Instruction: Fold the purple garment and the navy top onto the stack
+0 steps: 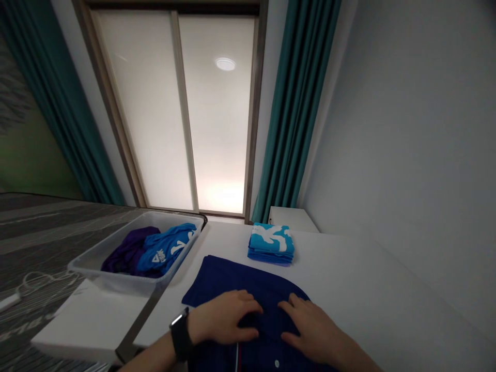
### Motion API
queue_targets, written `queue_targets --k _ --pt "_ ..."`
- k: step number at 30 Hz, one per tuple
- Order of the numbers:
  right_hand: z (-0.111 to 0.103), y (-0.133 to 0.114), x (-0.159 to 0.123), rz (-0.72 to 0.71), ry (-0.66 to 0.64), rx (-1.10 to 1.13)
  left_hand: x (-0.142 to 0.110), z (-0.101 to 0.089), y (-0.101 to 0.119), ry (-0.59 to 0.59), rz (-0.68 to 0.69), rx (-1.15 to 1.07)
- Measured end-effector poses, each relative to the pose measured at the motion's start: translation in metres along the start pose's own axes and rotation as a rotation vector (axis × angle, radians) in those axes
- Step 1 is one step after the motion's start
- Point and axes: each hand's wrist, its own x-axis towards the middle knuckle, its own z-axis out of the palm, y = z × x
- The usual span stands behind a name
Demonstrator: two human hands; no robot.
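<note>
Beneath left fingers (pixel 245 304) and right fingers (pixel 295 305), a navy shirt (pixel 227 279), apparently flat

1. I'm seeing a white table (pixel 360 289) spreading ahead of my grip and away to its right.
2. A navy button shirt (pixel 228 279) is lying flat on the table, directly under my grip.
3. A folded stack of blue cloth (pixel 270 244) is sitting ahead of my grip, just beyond the shirt.
4. A translucent plastic tray (pixel 116 268) is sitting ahead and left of my grip, at the table's left end.
</note>
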Motion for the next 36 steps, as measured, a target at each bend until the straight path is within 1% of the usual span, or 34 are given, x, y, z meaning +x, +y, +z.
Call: queue_targets --k 1,3,4,6,9,10,12,14,16,17,19,21,23,26,28,30,32,33,36 --pt "0.011 0.004 0.0 0.003 0.019 -0.015 0.0 0.007 0.005 -0.005 -0.007 0.058" --pt "0.031 0.01 -0.001 -0.042 0.054 -0.069 -0.001 0.02 0.009 0.024 -0.027 0.161" --pt "0.04 0.012 -0.002 -0.067 0.087 -0.105 0.0 0.026 0.008 0.039 -0.032 0.199" --pt "0.052 0.015 -0.002 -0.098 0.196 -0.193 0.001 0.032 0.003 0.071 -0.056 0.262" --pt "0.055 0.022 0.005 -0.11 0.384 -0.32 0.006 0.036 -0.008 0.117 -0.107 0.359" --pt "0.053 0.023 0.007 -0.117 0.42 -0.348 0.008 0.037 -0.012 0.131 -0.112 0.395" --pt "0.046 0.025 0.011 -0.114 0.451 -0.359 0.011 0.04 -0.018 0.155 -0.095 0.455" --pt "0.038 0.027 0.011 -0.059 0.46 -0.327 0.012 0.043 -0.022 0.179 -0.078 0.474" --pt "0.032 0.03 0.007 0.047 0.452 -0.279 0.011 0.044 -0.026 0.213 -0.07 0.442" --pt "0.031 0.032 0.005 0.099 0.427 -0.252 0.009 0.044 -0.029 0.241 -0.071 0.419" --pt "0.031 0.038 -0.001 0.17 0.322 -0.188 0.005 0.042 -0.038 0.307 -0.088 0.388" --pt "0.032 0.042 -0.005 0.161 0.197 -0.112 0.003 0.039 -0.05 0.346 -0.128 0.378" --pt "0.03 0.043 -0.006 0.094 0.129 -0.042 0.004 0.035 -0.064 0.341 -0.189 0.361" --pt "0.015 0.037 -0.007 -0.004 0.145 0.029 0.01 0.033 -0.078 0.292 -0.234 0.32" --pt "-0.004 0.031 -0.007 -0.044 0.188 0.054 0.015 0.031 -0.081 0.248 -0.217 0.309" --pt "-0.028 0.029 -0.007 -0.08 0.246 0.064 0.019 0.023 -0.08 0.236 -0.2 0.308" --pt "-0.055 0.03 -0.003 -0.117 0.315 0.067 0.023 0.006 -0.078 0.297 -0.218 0.313" --pt "-0.069 0.032 0.001 -0.139 0.352 0.064 0.025 -0.008 -0.077 0.35 -0.237 0.323" --pt "-0.107 0.043 0.026 -0.203 0.441 0.051 0.04 -0.06 -0.076 0.523 -0.313 0.411"
